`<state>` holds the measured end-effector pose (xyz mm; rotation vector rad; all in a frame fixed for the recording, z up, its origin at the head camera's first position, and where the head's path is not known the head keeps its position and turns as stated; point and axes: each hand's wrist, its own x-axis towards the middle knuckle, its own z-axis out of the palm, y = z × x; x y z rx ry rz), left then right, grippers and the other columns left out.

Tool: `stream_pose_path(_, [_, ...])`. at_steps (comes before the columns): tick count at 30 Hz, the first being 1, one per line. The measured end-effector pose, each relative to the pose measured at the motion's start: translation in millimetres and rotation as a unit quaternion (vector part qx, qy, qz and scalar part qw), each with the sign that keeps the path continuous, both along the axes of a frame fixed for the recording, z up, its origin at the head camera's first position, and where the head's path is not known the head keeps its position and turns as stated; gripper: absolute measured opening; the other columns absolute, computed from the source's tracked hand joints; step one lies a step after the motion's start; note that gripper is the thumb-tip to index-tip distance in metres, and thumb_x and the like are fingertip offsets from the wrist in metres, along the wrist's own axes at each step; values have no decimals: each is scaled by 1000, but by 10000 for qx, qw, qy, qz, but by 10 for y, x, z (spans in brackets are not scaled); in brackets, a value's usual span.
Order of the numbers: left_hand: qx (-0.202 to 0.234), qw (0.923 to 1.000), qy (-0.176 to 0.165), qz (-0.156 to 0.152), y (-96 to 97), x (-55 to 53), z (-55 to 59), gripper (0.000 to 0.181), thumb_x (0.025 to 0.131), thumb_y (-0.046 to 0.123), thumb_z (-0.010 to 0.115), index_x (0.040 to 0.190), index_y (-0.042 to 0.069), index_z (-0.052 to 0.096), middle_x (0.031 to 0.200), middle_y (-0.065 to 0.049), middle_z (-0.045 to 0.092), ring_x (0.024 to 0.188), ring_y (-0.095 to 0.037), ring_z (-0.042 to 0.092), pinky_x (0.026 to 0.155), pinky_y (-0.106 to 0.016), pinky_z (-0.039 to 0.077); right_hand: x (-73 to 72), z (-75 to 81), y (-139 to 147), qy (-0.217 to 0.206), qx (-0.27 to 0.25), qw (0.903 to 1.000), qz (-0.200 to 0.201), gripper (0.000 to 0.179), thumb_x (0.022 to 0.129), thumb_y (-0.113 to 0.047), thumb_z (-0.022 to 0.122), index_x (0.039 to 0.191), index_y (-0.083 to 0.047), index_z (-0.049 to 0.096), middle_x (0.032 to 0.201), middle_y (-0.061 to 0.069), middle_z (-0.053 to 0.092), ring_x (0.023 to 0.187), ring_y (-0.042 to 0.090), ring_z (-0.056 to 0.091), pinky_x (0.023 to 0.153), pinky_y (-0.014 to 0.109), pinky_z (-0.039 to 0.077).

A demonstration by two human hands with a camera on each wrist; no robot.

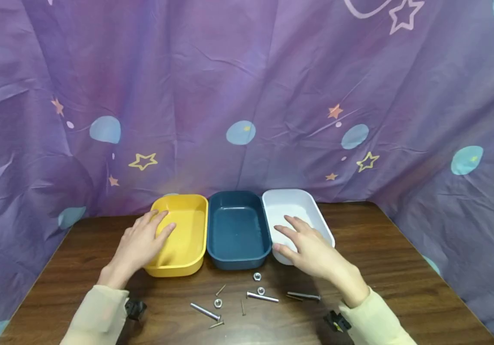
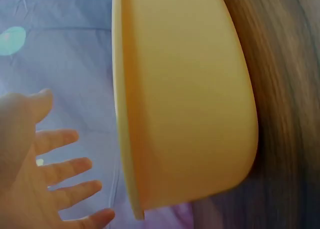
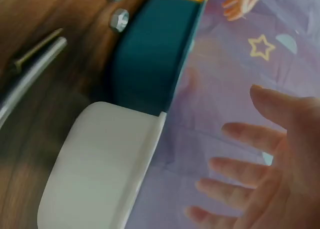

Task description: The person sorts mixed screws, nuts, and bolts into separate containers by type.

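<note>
My left hand (image 1: 141, 239) hovers over the left side of the yellow tray (image 1: 182, 270), fingers spread. In the left wrist view its fingers (image 2: 75, 166) stand apart above the tray's rim, holding nothing. Over the white tray (image 1: 318, 218) is my right hand (image 1: 309, 247), fingers spread and bare; the right wrist view shows it above that tray's rim. Between them sits the dark blue tray (image 1: 239, 263). In front of the trays lie loose bolts (image 1: 262, 297), hex nuts (image 1: 257, 276) and thin screws or nails (image 1: 220, 290).
The three trays stand side by side at the back of the brown wooden table (image 1: 169, 306), against a purple curtain (image 1: 212, 96) with stars. Another bolt (image 1: 205, 312) lies front left of the nuts, and one more bolt (image 1: 304, 296) lies near the right forearm.
</note>
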<state>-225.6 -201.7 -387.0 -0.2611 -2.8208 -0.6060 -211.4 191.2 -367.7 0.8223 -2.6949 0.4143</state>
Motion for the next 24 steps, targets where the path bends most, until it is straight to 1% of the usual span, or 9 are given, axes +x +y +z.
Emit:
stream_pose_path(3, [27, 9996, 267, -3, -50, -32, -2, 52, 101, 40, 48, 137, 3, 52, 140, -25, 46, 124, -46, 44, 92, -65, 35, 18, -10, 22, -19, 116, 9990, 438, 44, 94, -34, 64, 127, -5, 63, 134, 26, 52, 122, 42, 51, 97, 55, 42])
stream_pose_path(5, [-1, 9992, 412, 3, -98, -42, 0, 47, 101, 36, 52, 134, 2, 55, 136, -23, 50, 121, -46, 47, 90, -63, 37, 28, -15, 33, -36, 201, 9978, 627, 43, 95, -33, 63, 127, -4, 63, 132, 25, 54, 120, 39, 53, 96, 52, 43])
stream_pose_path(9, [-53, 9988, 490, 41, -197, -54, 3, 42, 100, 31, 54, 131, 2, 58, 132, -22, 52, 119, -45, 47, 88, -62, 37, 72, -22, 78, 72, 422, 9938, 1026, 40, 94, -31, 64, 124, -4, 64, 126, 19, 60, 114, 32, 58, 94, 47, 46])
stream_pose_path(12, [-86, 9989, 442, 88, -267, -65, -6, 43, 100, 31, 53, 131, 1, 58, 131, -23, 52, 118, -46, 46, 87, -63, 37, 121, -33, 124, 184, 589, 9889, 1349, 37, 92, -28, 68, 121, -6, 66, 117, 11, 64, 106, 26, 62, 90, 42, 49])
stream_pose_path(14, [-66, 9992, 371, 136, -306, -76, -21, 44, 100, 32, 52, 131, 1, 58, 132, -24, 52, 118, -47, 47, 87, -64, 38, 159, -43, 160, 289, 701, 9860, 1487, 35, 90, -27, 70, 118, -7, 67, 110, 6, 65, 99, 21, 64, 84, 40, 51])
stream_pose_path(18, [-1, 9994, 230, 277, -370, -98, -58, 45, 101, 34, 51, 131, 1, 57, 132, -25, 52, 117, -48, 48, 85, -66, 39, 240, -57, 239, 355, 1027, 9824, 1517, 24, 87, -27, 73, 107, -14, 69, 93, -5, 64, 85, 12, 62, 72, 38, 50])
stream_pose_path(20, [55, 9992, 177, 342, -391, -109, -81, 45, 100, 34, 52, 130, 1, 57, 132, -25, 52, 117, -48, 48, 85, -66, 39, 272, -58, 292, 296, 1160, 9811, 1517, 19, 86, -26, 73, 101, -17, 68, 88, -9, 62, 80, 10, 61, 67, 37, 48])
stream_pose_path(24, [151, 9989, -4, 440, -441, -134, -137, 46, 100, 34, 51, 130, 1, 57, 131, -26, 52, 118, -48, 48, 84, -67, 40, 318, -116, 427, -44, 1169, 9803, 1592, 16, 84, -23, 75, 93, -20, 63, 84, -11, 58, 73, 8, 58, 61, 34, 48])
